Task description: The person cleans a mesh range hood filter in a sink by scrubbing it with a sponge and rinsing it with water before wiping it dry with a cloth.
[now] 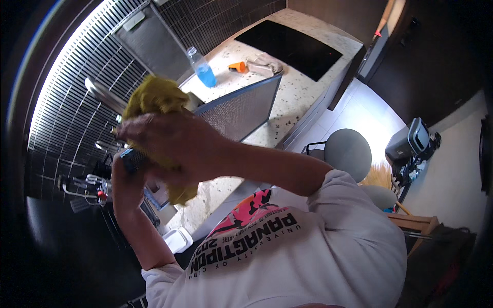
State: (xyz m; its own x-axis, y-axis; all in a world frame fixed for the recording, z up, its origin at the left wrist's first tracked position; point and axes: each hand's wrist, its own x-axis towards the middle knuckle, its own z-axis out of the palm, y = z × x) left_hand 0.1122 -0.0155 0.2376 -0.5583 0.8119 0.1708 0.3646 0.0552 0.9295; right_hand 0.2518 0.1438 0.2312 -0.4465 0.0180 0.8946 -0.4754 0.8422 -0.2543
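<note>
My right hand [181, 142] is pressed against a crumpled yellow-green cloth [154, 96], its fingers bent around it. My left hand [127, 165] is raised close beside it at the left, partly hidden behind the right hand and cloth; a dark, blue-edged thing [133, 158] shows at it, too unclear to name. More cloth hangs below both hands. Just beyond them, a framed metal mesh panel [246, 107] stands tilted on the speckled countertop [300, 104]. Behind it are a clear bottle of blue liquid [204, 72], an orange plastic piece [237, 67] and a folded beige cloth [264, 66].
A black cooktop [289, 48] is set into the counter's far end. A grey framed panel [154, 38] leans on the tiled wall, near a metal faucet [104, 94]. Utensils [88, 188] stand at left, a white plastic container [178, 239] below. Stools [347, 154] and a bin [408, 140] are at right.
</note>
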